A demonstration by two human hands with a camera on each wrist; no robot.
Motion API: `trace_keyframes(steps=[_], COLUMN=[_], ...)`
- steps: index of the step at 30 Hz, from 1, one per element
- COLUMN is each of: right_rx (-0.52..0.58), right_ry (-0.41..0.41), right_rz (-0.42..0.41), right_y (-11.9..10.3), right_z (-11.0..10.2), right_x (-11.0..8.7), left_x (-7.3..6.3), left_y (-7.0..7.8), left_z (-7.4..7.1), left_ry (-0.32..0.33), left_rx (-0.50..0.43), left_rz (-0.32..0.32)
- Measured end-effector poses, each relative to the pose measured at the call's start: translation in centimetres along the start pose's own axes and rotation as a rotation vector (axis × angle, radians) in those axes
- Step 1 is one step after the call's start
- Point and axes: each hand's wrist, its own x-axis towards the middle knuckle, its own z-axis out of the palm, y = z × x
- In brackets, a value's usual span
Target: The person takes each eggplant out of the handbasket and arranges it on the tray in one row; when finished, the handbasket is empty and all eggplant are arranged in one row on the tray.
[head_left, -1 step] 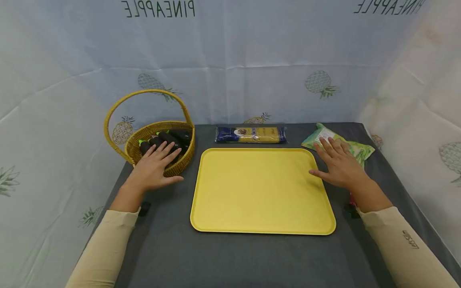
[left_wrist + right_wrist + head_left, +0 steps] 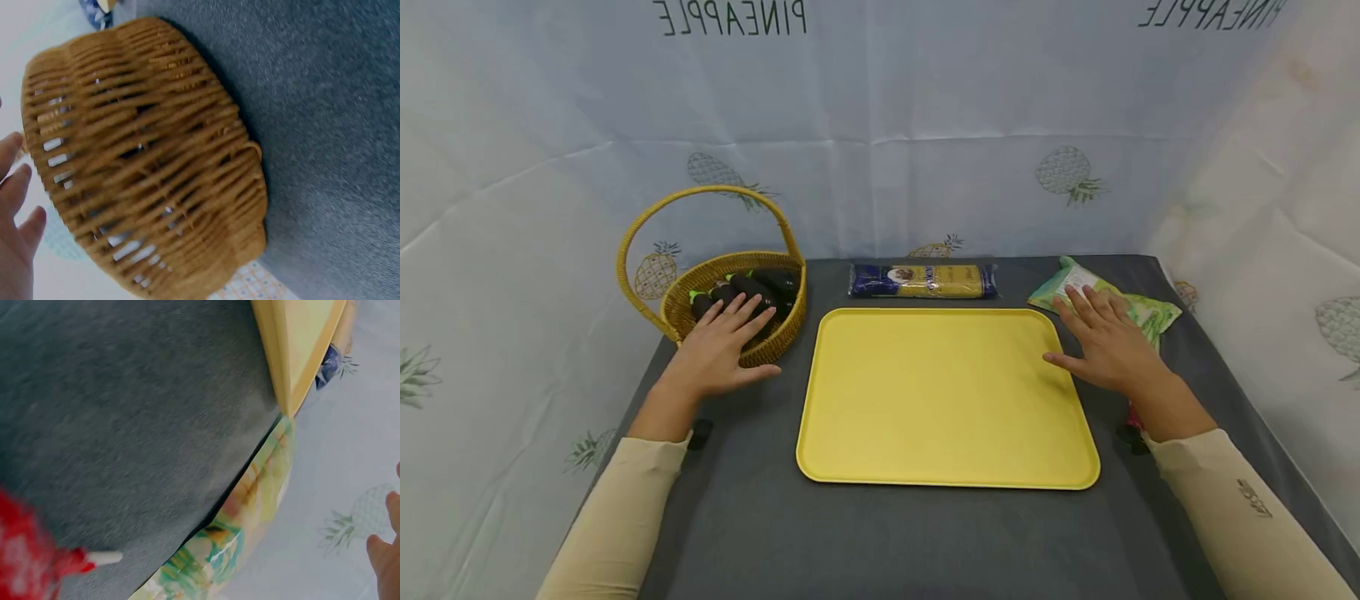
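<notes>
My left hand (image 2: pixel 711 354) is spread over the near side of a wicker basket (image 2: pixel 786 337) with a tall handle. Several dark eggplants (image 2: pixel 778 282) lie in the basket, partly behind my fingers. In the left wrist view the fingers (image 2: pixel 15 187) stand beside the woven wall (image 2: pixel 150 144), holding nothing. On the other side my right hand (image 2: pixel 1105 346), fingers straight and apart, overlaps a green and yellow plastic bag (image 2: pixel 1153 315). The right wrist view shows that bag (image 2: pixel 219 544) lying beyond a blurred red thing with a white stick (image 2: pixel 25 550), mostly hidden under my wrist in the head view.
Between the hands lies a yellow tray (image 2: pixel 947 400) on the dark grey tablecloth (image 2: pixel 880 542). Behind it is a long blue and yellow packet (image 2: pixel 922 282). A white curtain with pineapple prints (image 2: pixel 880 100) hangs around the back and sides.
</notes>
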Motion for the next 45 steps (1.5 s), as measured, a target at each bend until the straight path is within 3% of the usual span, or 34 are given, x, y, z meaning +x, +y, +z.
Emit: trace_keyframes(steps=[3, 7, 10, 12, 15, 17, 19, 23, 29, 31, 37, 40, 45], right_rx=[0.016, 0.086, 0.174, 0.224, 0.284, 0.297, 0.302, 0.282, 0.289, 0.310, 0.367, 0.402, 0.481], right_ry=[-0.004, -0.033, -0.068, -0.090, -0.132, -0.146, -0.162, -0.195, -0.240, -0.255, -0.249, -0.227, -0.216], right_rz=[-0.007, -0.005, 0.004, 0.001, -0.016, -0.056, -0.101, -0.190, -0.276, -0.291, -0.325, -0.349, -0.314], right_y=[-0.5, -1.7, -2.9, -3.9, -6.0, -7.6, -9.2, -12.3, -16.2, -17.3, -20.2, -22.2, -26.2], right_z=[0.0, -0.5, -0.9, -1.2, -1.6, -1.9, -2.0, -2.2, -2.9, -3.2, -3.5, -3.6, -3.1], right_x=[0.3, 1.4, 2.9, 4.1, 6.1, 7.9, 9.7, 12.9, 17.6, 19.0, 23.2, 25.3, 28.4], left_x=[-0.9, -3.0, -4.6, -5.6, -6.5, -6.6, -6.5, -5.7, -4.4, -4.1, -3.9, -3.8, -3.8], left_y=[-0.2, -1.1, -1.8, -2.3, -3.0, -3.7, -4.1, -4.1, -3.7, -4.0, -4.5, -4.1, -3.9], left_z=[-0.1, -0.1, 0.1, 0.3, 0.4, 0.6, 1.0, 2.7, 4.5, 5.0, 5.0, 4.6, 4.7], left_ry=[0.086, 0.378, 0.541, 0.540, 0.386, 0.277, 0.225, 0.290, 0.341, 0.383, 0.484, 0.492, 0.494], left_rx=[-0.018, -0.069, -0.102, -0.136, -0.233, -0.329, -0.463, -0.673, -0.785, -0.865, -1.134, -1.196, -1.206], left_rz=[-0.029, -0.116, -0.269, -0.430, -0.650, -0.743, -0.781, -0.783, -0.805, -0.805, -0.702, -0.665, -0.623])
